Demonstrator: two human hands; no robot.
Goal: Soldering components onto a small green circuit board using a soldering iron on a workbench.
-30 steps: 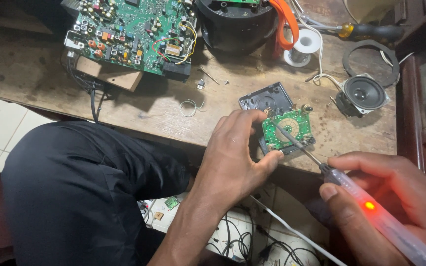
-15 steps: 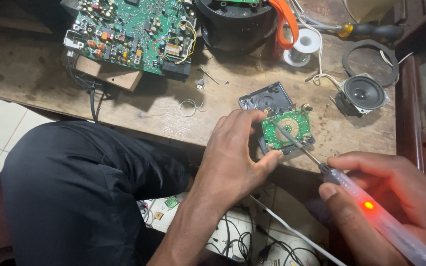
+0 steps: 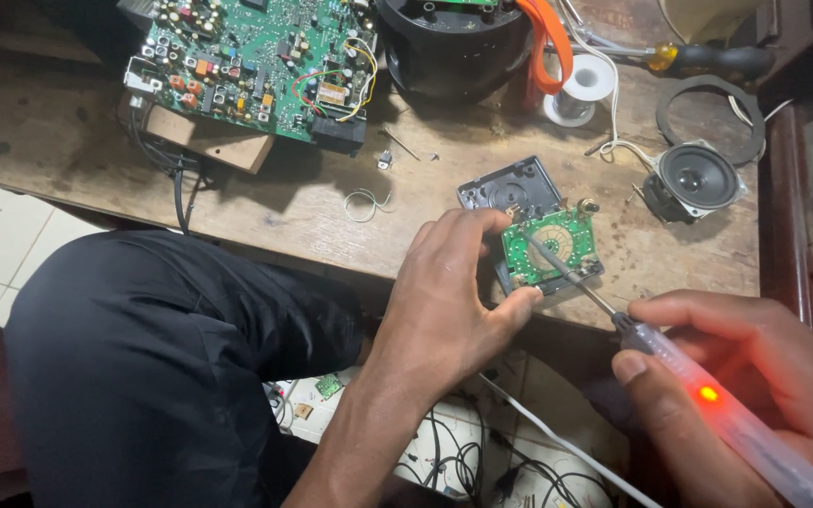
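Note:
My left hand pinches a small green circuit board by its left edge, holding it over a dark grey plastic housing at the front edge of the wooden bench. My right hand grips a clear-handled tester screwdriver whose red lamp glows inside the handle. Its thin metal shaft runs up-left and the tip rests on the middle of the green board.
A large green circuit board sits on a wooden block at the back left. A black round casing, a solder spool, a small speaker and a black ring lie behind. Cables hang under the bench.

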